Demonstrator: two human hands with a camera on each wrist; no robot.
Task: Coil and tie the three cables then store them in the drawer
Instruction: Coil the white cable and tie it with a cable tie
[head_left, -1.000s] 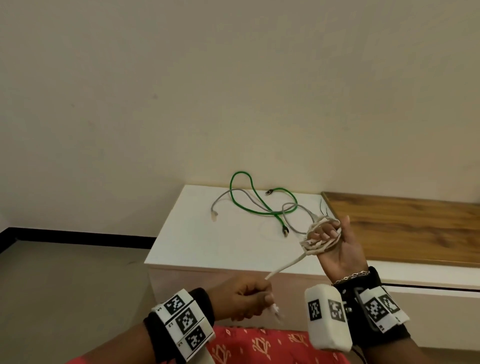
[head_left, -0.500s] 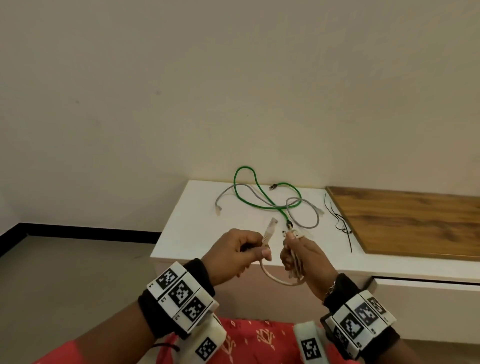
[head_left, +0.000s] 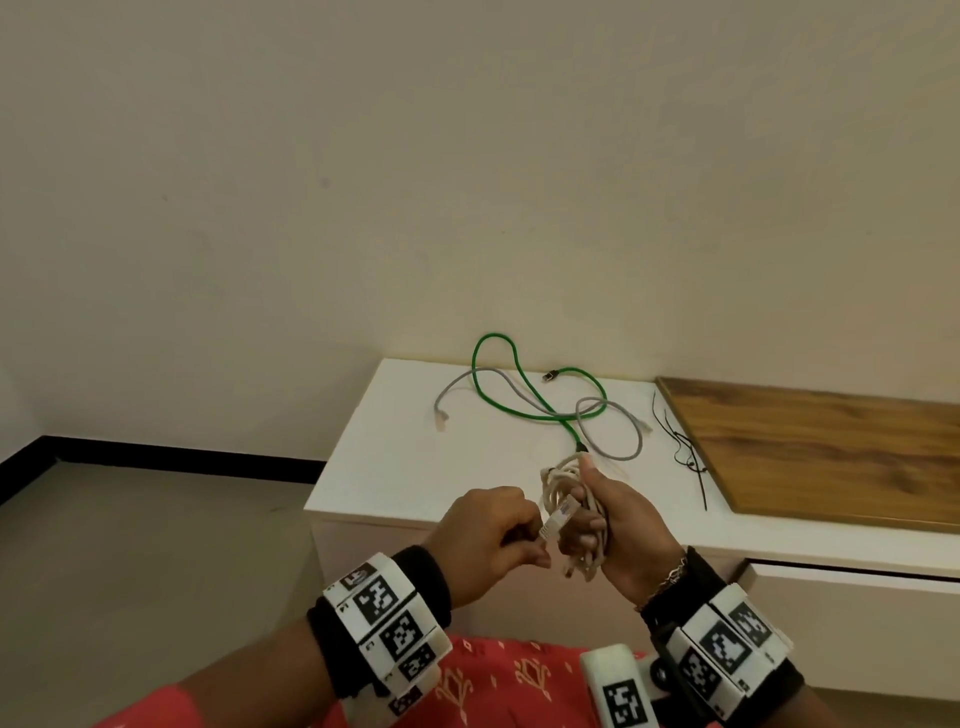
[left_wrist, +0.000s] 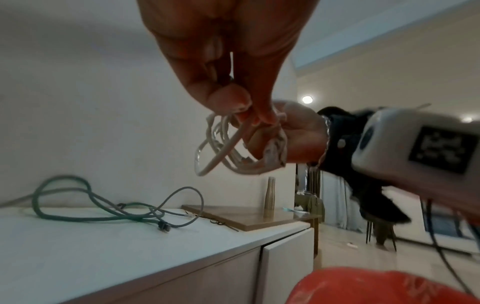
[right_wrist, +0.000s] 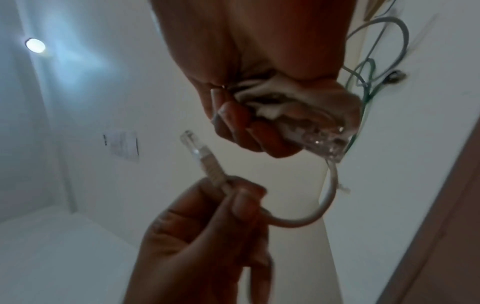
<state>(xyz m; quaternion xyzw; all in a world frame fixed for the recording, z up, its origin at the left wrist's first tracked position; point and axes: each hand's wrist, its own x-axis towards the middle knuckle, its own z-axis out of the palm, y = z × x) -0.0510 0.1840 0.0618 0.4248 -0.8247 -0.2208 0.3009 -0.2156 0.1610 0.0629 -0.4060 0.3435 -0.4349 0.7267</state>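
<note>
clamped in the right hand (head_left: 618, 525), seen from the head view, is the white cable (head_left: 563, 486), its loops bunched in the fist and standing up past the thumb, while the left hand (head_left: 491, 535) pinches the free end just behind the clear plug (head_left: 558, 519); both hands hang in front of the white cabinet (head_left: 415, 467), where the green cable (head_left: 519, 387) and the grey cable (head_left: 613, 431) lie loose and crossed, with thin black ties (head_left: 685, 452) beside the wooden board (head_left: 831, 452). from the left wrist, the left hand's fingertips (left_wrist: 262, 115) nip the cord where it leaves the coil, and the loops splay a little, so the cable looks springy and light, likely to unwind if the fist loosens. from the right wrist, the right hand's fingers (right_wrist: 233, 121) curl tight round the bundle, a short slack arc runs down to the left hand, and the plug (right_wrist: 197, 148) sticks up free. the jacket looks smooth and could slip, so the bundle is best gripped across its middle, all loops together; the tail is best taken on the cord behind the plug, since the clip looks brittle. no tie is on the coil yet, and the drawer front (head_left: 852, 623) below the counter looks closed.
</note>
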